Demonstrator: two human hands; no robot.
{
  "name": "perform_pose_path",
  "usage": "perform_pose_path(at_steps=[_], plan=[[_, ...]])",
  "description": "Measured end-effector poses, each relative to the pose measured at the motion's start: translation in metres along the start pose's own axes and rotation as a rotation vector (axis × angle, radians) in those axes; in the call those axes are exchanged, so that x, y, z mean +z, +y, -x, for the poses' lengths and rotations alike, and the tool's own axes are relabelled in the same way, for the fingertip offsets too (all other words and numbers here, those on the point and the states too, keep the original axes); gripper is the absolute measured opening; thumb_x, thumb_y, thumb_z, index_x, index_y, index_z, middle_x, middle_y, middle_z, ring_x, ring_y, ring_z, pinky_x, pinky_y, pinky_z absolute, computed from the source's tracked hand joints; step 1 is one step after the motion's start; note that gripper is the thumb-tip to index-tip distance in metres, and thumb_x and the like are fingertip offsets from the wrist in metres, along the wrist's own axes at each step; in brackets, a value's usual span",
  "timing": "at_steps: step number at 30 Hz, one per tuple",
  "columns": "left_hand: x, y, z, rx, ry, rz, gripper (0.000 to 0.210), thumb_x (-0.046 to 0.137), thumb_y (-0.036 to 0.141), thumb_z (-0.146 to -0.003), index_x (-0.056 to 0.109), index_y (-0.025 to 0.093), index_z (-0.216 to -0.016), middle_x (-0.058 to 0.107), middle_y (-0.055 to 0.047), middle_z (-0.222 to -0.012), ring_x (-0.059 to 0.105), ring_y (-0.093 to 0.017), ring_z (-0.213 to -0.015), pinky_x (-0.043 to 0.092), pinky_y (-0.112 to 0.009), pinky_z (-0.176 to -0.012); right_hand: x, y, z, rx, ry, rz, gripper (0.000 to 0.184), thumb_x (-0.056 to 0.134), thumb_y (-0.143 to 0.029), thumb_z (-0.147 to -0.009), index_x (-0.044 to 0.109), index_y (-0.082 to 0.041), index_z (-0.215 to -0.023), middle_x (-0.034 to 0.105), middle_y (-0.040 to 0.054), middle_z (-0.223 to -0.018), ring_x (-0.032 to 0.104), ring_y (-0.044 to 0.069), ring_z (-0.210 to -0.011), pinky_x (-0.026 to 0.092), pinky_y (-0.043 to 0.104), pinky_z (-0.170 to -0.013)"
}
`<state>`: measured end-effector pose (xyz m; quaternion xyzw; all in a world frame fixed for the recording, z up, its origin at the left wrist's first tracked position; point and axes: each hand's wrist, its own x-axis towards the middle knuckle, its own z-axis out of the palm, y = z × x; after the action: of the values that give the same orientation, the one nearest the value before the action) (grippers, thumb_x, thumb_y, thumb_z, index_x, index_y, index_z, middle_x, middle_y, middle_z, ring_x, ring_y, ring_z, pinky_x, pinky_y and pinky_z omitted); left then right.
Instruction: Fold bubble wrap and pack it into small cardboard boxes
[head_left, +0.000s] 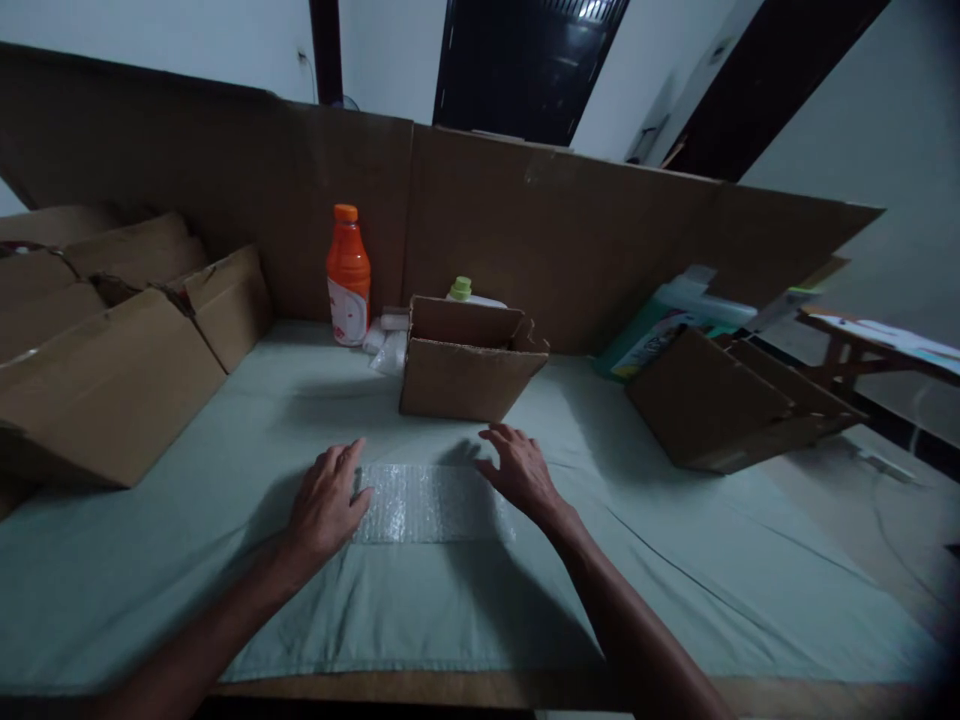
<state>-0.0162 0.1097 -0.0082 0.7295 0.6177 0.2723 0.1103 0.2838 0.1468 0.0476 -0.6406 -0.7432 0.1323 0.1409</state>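
A clear strip of bubble wrap (427, 503) lies flat on the pale green cloth (420, 610) in front of me. At its left end is my left hand (328, 500), fingers stretched forward and thumb apart. My right hand (521, 470) hovers over or rests at the right end, its fingers spread and slightly curved; whether it touches the wrap I cannot tell. Neither hand holds anything. Just beyond them stands a small open cardboard box (469, 380), whose contents are hidden from this angle.
An orange bottle (349, 280) and some plastic-wrapped rolls (390, 350) stand behind. A green-capped bottle (460, 288) shows behind the small box. Cardboard boxes (112, 390) fill the left. At right are a teal jug (645, 330) and a tilted box (712, 400). A cardboard wall (480, 200) closes the back.
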Motion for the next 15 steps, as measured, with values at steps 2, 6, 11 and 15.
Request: perform_pose_path(at_steps=[2,6,11,15], plan=[[0.001,0.01,0.002,0.116,0.1,-0.049,0.055,0.056,0.029,-0.089,0.05,0.018,-0.143,0.056,-0.017,-0.143,0.055,-0.033,-0.131,0.044,-0.046,-0.111,0.012,-0.007,0.007,-0.042,0.096,0.047,0.041,0.062,-0.019,-0.089,0.065,-0.017,-0.13,0.054,0.0206,-0.148,0.053,0.038,-0.131,0.04,0.058,-0.105],[0.008,0.03,0.01,0.354,-0.08,-0.068,0.066,0.052,0.04,-0.096,0.034,0.016,-0.155,0.032,-0.018,-0.165,0.03,-0.033,-0.153,0.028,-0.05,-0.123,0.05,-0.041,0.025,-0.372,0.044,0.081,0.046,0.054,-0.018,-0.094,0.058,-0.02,-0.14,0.05,0.0161,-0.154,0.052,0.032,-0.135,0.046,0.049,-0.104],[0.012,0.008,0.023,0.412,-0.4,-0.117,0.066,0.044,0.048,-0.101,0.032,0.016,-0.157,0.03,-0.014,-0.167,0.023,-0.028,-0.156,0.011,-0.047,-0.128,0.067,-0.02,0.046,-0.454,-0.125,0.102,0.046,0.055,-0.024,-0.095,0.059,-0.027,-0.141,0.054,0.0074,-0.153,0.05,0.027,-0.14,0.042,0.042,-0.112],[0.002,-0.018,0.027,0.398,-0.398,-0.15,0.06,0.042,0.049,-0.103,0.034,0.023,-0.157,0.028,-0.009,-0.168,0.018,-0.027,-0.158,0.007,-0.049,-0.128,0.036,0.05,0.056,-0.149,0.04,0.173,0.042,0.042,-0.029,-0.1,0.064,-0.015,-0.133,0.059,0.021,-0.144,0.056,0.04,-0.131,0.045,0.059,-0.1]])
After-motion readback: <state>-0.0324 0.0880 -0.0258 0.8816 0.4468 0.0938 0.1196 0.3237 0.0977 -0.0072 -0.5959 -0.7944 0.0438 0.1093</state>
